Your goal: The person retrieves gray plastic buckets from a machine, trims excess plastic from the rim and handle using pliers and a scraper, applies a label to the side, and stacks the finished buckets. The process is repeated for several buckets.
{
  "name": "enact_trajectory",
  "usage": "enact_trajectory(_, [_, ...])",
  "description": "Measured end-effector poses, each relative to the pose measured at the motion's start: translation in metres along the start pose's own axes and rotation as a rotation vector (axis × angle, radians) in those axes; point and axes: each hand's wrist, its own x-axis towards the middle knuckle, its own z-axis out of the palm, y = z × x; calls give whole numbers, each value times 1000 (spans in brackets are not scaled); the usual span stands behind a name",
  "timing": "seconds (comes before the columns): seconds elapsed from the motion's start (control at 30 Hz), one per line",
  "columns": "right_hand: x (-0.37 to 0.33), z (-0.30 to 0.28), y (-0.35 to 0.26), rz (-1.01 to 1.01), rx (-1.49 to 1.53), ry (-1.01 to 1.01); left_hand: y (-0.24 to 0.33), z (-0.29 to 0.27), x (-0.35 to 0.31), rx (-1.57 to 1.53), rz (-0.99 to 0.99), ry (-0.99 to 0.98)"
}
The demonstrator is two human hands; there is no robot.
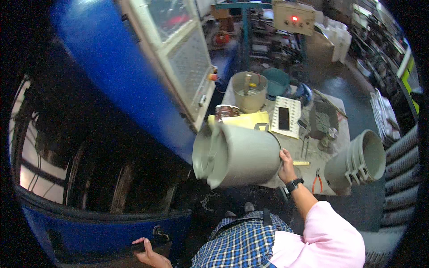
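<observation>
My right hand (287, 166), with a dark watch at the wrist, grips the near right end of a grey plastic bucket (252, 156). The bucket is tilted on its side in front of me, its wide end toward the left. That left end is blurred, so I cannot make out whether a second piece is nested there. Low on the left, my left hand (149, 255) has its fingers apart beside a dark edge of the blue machine door (107, 232). Whether it touches the edge is unclear.
Behind the bucket stands a worktable (292, 178) with a tub (249, 91), a white board (286, 117) bearing a dark phone, and orange-handled pliers (317, 181). Nested grey buckets (355, 158) lie at its right. The machine's dark opening (111, 169) is to my left.
</observation>
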Motion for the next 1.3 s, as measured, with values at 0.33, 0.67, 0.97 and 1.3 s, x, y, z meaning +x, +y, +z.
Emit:
enact_trajectory(0.33, [41,-110,72,443,-116,507,25,108,-8,-26,98,-166])
enact_trajectory(0.67, [95,-186,32,261,-872,484,42,164,13,731,463,-495])
enact_trajectory(0.97, [-19,-273,-60,499,-1842,953,71,204,-3,950,509,-495])
enact_trajectory(1.3, [15,-286,-72,809,-1774,621,32,257,-112,565,257,-912])
